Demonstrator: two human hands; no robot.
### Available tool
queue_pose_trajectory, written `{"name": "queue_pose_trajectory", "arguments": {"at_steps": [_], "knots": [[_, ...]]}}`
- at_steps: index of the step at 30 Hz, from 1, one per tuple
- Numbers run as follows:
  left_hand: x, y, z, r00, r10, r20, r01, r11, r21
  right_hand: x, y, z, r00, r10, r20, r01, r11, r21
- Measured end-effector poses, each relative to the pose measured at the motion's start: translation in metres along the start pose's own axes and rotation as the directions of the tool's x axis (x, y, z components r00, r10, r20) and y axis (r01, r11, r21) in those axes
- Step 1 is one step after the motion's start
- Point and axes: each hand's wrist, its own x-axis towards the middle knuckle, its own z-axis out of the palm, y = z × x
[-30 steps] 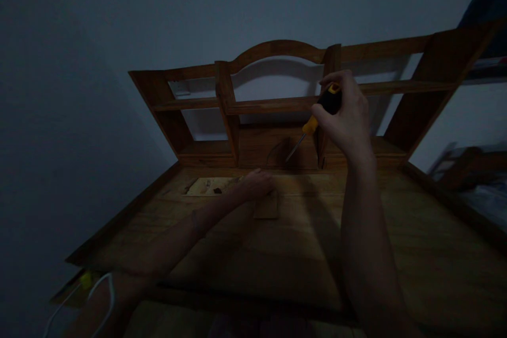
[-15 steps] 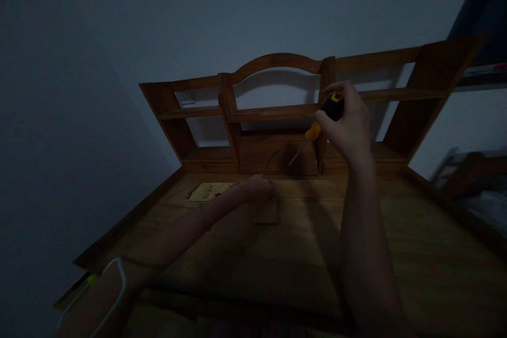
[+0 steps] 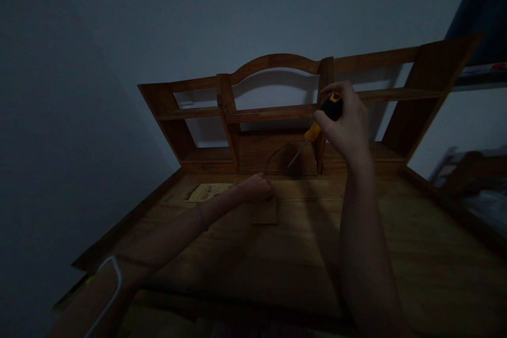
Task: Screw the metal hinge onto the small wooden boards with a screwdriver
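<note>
Raised over the desk, my right hand (image 3: 347, 121) is closed around the black and yellow handle of a screwdriver (image 3: 312, 131). Its metal shaft slants down to the left, with the tip in the air in front of the back panel. My left hand (image 3: 255, 188) is closed low over the desktop, at the far end of a small flat wooden piece (image 3: 265, 214). Its fingertips are hidden in the dim light, so what they pinch cannot be made out. A thin dark curved line, perhaps a wire (image 3: 273, 156), rises just beyond that hand.
The wooden desktop (image 3: 380, 232) carries a shelf unit (image 3: 273, 115) with open compartments along its back. A pale patch (image 3: 208, 191) lies left of my left hand. A wall socket (image 3: 185, 98) shows behind the left shelves. Raised strips edge the desktop's sides.
The view has shifted very slightly. Both hands keep nearly the same pose, and the screwdriver stays in my right hand.
</note>
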Motion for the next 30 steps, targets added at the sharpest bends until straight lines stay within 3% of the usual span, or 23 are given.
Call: {"name": "queue_pose_trajectory", "arguments": {"at_steps": [5,11,19,26,30], "knots": [[-0.005,0.0,0.001,0.998,0.057,-0.021,-0.057,0.998,-0.009,0.0,-0.001,0.0,1.0,0.019,0.009,-0.019,1.0,0.005],[0.003,-0.003,0.012,0.999,-0.006,0.052,0.004,0.999,0.048,-0.001,-0.004,0.0,1.0,0.001,0.006,-0.001,1.0,0.02],[0.0,-0.002,-0.002,0.995,0.006,0.103,-0.013,0.998,0.069,0.0,0.002,0.002,0.998,0.005,-0.06,-0.001,0.998,0.068],[0.003,-0.002,0.002,0.985,0.036,0.17,-0.053,0.994,0.093,0.001,0.0,0.004,0.998,-0.001,-0.064,0.006,0.996,0.09],[0.003,-0.001,-0.002,0.991,-0.017,0.134,0.001,0.993,0.116,0.001,0.0,0.003,0.998,-0.003,-0.06,0.008,0.996,0.091]]}}
